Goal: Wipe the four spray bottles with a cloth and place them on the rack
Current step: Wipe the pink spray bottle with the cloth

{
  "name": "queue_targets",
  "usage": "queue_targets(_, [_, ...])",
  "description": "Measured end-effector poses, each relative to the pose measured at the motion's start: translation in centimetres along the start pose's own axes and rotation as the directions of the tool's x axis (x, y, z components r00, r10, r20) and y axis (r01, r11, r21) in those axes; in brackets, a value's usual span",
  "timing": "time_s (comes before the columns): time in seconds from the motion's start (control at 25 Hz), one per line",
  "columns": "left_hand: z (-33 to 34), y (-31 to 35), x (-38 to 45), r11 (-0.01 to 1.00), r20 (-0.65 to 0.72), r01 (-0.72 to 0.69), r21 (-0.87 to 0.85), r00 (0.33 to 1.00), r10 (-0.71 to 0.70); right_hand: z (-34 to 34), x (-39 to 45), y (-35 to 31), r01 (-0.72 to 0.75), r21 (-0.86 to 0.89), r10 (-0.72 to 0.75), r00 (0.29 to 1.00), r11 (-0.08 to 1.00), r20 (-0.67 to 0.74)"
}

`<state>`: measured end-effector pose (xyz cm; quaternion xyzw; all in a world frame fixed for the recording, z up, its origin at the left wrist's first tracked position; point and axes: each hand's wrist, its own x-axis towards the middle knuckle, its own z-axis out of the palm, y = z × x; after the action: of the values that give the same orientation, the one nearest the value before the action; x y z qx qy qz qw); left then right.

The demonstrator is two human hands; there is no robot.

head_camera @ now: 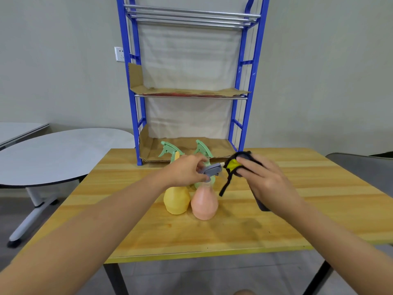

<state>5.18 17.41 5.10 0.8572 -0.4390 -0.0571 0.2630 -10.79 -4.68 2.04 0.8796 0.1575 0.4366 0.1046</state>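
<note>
A pink spray bottle [204,204] with a grey trigger head stands on the wooden table [297,188]. My left hand [187,170] pinches that grey head. Beside it on the left stands a yellow bottle [176,200] with a green head. A pale green bottle [203,153] stands behind them, mostly hidden by my hand and the pink bottle. My right hand [263,179] grips a dark cloth with a yellow patch [232,163], held just right of the grey head. The blue rack [241,116] stands at the table's far edge. A fourth bottle is not visible.
Cardboard sheets [187,91] line the rack's middle and bottom shelves; the top shelf is bare metal rods. A grey oval table [53,154] stands to the left. A grey chair back [361,167] shows at the right edge.
</note>
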Motion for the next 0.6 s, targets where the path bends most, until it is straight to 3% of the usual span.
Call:
queue_targets(0.12, [0.1, -0.5, -0.2, 0.999, -0.065, 0.018, 0.042, 0.998, -0.015, -0.1, 4.2, -0.1, 0.015, -0.078, -0.006, 0.994, 0.997, 0.109])
queue_targets(0.28, [0.7, 0.0, -0.3, 0.985, -0.113, 0.092, -0.147, 0.988, -0.109, 0.7, 7.4, -1.6, 0.065, -0.103, -0.019, 0.919, 0.993, 0.394])
queue_targets(0.48, [2.3, 0.3, -1.1, 0.947, -0.256, 0.087, -0.308, 0.951, -0.171, 1.5, 8.4, -3.0, 0.147, -0.029, -0.118, 0.884, 0.989, 0.452])
queue_targets(0.6, [3.2, 0.1, -1.2, 0.929, -0.291, 0.069, -0.363, 0.939, -0.184, 0.9, 7.8, -1.6, 0.112, -0.056, -0.077, 0.9, 0.992, 0.428])
